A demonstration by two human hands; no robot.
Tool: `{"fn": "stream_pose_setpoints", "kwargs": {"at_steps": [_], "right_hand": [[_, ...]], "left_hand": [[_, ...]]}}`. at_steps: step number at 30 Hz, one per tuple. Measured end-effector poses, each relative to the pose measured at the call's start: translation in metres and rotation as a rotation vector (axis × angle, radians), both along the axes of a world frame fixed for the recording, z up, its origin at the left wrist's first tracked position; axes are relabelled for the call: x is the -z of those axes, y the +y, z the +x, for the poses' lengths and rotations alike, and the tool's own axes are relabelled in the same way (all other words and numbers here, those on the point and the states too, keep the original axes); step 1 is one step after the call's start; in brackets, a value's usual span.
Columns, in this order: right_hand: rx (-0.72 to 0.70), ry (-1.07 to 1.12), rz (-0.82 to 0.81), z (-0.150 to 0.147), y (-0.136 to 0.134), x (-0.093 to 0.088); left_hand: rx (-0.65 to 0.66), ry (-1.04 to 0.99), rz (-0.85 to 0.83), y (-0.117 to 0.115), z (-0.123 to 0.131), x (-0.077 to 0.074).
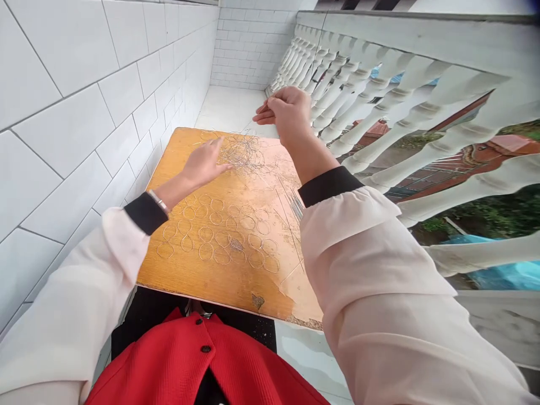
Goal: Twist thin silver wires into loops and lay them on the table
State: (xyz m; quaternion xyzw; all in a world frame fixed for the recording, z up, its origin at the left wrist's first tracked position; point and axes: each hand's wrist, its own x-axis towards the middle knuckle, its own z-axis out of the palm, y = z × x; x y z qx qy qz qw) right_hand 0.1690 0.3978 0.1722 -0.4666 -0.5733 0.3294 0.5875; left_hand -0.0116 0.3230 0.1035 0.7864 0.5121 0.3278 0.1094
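My left hand [205,164] is over the far left part of the wooden board, fingers apart and nothing in them. Beside its fingertips lies a tangled heap of thin wire [245,152]. My right hand [291,109] is raised above the board's far edge, thumb and fingers pinched together. A thin dark wire [319,48] seems to run up from it across the balusters. Several wire loops [214,235], many joined in figure-eight shapes, lie in rows on the near half of the board. Straight wire pieces [294,205] lie near my right sleeve.
The worn wooden board [189,275] has a peeled, paler right side and a chipped near edge. A white tiled wall [80,112] rises close on the left. A white baluster railing [405,118] runs along the right.
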Motion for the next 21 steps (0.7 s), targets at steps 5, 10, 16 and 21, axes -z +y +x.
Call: {"fn": "stream_pose_setpoints", "kwargs": {"at_steps": [5, 10, 16, 21], "right_hand": [[-0.134, -0.014, 0.074, 0.005, -0.022, -0.01], [-0.067, 0.225, 0.291, 0.029, -0.036, -0.033], [0.024, 0.426, 0.468, 0.061, -0.04, -0.071], [0.098, 0.498, 0.411, 0.078, -0.031, -0.074]], "left_hand": [[-0.028, -0.082, -0.046, 0.07, 0.058, 0.019], [-0.175, -0.061, -0.07, 0.091, 0.05, 0.038], [-0.377, -0.029, -0.166, 0.103, 0.025, 0.058], [-0.517, -0.14, -0.187, 0.122, 0.017, 0.046]]}}
